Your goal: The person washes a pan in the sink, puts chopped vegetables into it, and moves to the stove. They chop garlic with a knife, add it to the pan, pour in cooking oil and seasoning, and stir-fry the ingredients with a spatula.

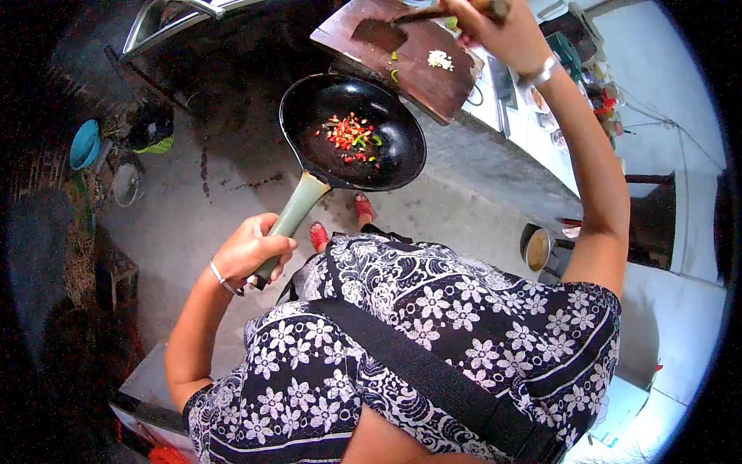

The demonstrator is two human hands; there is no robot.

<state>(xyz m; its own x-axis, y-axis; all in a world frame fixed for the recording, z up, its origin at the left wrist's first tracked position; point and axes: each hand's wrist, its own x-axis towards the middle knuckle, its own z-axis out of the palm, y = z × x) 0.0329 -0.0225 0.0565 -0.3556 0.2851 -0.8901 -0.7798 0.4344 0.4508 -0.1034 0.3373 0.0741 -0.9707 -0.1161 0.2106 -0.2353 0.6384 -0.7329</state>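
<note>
My left hand (pixel 251 249) is wrapped round the pale green handle of a black wok (pixel 402 155), which is held out over the floor. Chopped red and green chilies (pixel 348 138) lie in the middle of the wok. My right hand (pixel 495 35) grips the wooden handle of a spatula (pixel 379 35), its dark flat blade over the far part of a wooden cutting board (pixel 421 77). A small heap of chopped white bits, perhaps garlic (pixel 440 60), sits on the board near my right hand, with a few green chili pieces beside it.
The board lies on a white-tiled counter (pixel 545 155) with bottles and jars farther along. A metal sink edge (pixel 139 35) is at the upper left. On the floor at left are a blue basin (pixel 84 145) and a green basket (pixel 158 145). A pot (pixel 537 249) stands at right.
</note>
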